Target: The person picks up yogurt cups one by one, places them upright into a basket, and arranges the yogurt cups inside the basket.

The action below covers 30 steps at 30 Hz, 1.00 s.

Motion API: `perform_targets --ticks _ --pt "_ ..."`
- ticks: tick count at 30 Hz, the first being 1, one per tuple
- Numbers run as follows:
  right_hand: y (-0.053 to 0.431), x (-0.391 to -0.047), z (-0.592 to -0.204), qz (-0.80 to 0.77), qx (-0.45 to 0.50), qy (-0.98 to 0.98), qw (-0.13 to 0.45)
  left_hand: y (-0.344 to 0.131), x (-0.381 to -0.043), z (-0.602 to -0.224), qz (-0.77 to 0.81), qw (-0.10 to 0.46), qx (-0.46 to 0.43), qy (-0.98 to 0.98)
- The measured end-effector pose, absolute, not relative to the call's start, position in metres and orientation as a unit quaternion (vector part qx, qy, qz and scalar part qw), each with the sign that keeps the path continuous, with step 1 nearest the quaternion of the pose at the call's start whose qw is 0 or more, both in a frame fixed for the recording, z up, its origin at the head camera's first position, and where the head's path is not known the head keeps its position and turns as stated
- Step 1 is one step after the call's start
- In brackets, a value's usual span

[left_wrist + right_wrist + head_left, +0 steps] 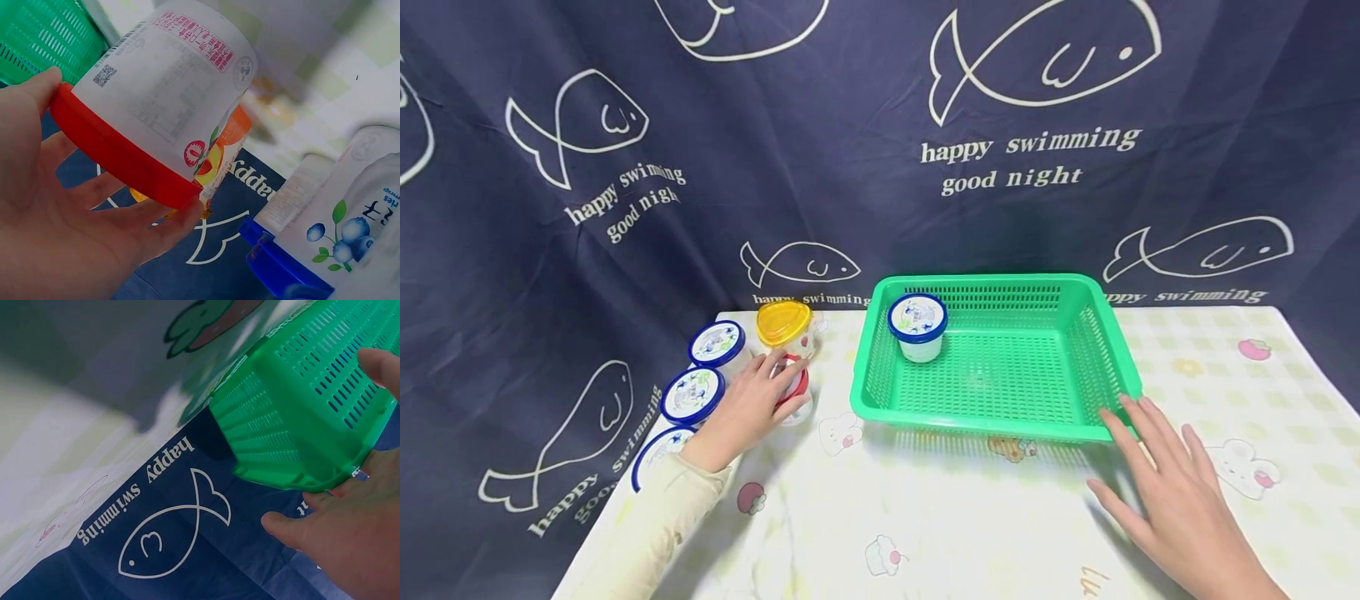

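My left hand (pixel 745 408) reaches over a white yogurt tub with a red lid (pixel 799 385). In the left wrist view, thumb and fingers span the lid's rim and grip it, and the tub (pixel 169 75) shows a printed white side. Just behind stands a tub with a yellow lid (pixel 784 323). Left of the hand, blue-lidded tubs (pixel 692 396) stand in a row, the nearest partly covered by the sleeve. My right hand (pixel 1183 500) has its fingers extended, with fingertips at the front right corner of the green basket (pixel 977 425).
Inside the basket, at its left end, stands one blue-lidded tub (pixel 919 327). A patterned cloth (pixel 820 525) covers the table. Behind and to the left hangs a dark blue curtain (pixel 850 150) with white fish drawings.
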State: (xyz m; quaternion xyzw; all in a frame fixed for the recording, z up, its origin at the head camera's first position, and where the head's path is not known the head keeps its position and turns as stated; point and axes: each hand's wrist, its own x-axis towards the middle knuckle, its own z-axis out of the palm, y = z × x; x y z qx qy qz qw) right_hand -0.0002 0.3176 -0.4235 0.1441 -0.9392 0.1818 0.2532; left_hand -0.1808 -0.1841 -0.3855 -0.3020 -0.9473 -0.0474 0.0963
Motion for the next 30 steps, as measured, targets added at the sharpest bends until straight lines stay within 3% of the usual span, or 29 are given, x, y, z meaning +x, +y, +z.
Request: perform_targets --ticks 19,30 --pt "0.316 0.0 -0.424 0.17 0.154 -0.939 0.257 -0.186 -0.171 -0.379 -0.065 0.073 -0.287 -0.953" --pt "0.319 0.002 -0.424 0.171 0.151 -0.939 0.257 -0.168 -0.169 -0.355 -0.048 0.131 -0.318 -0.938"
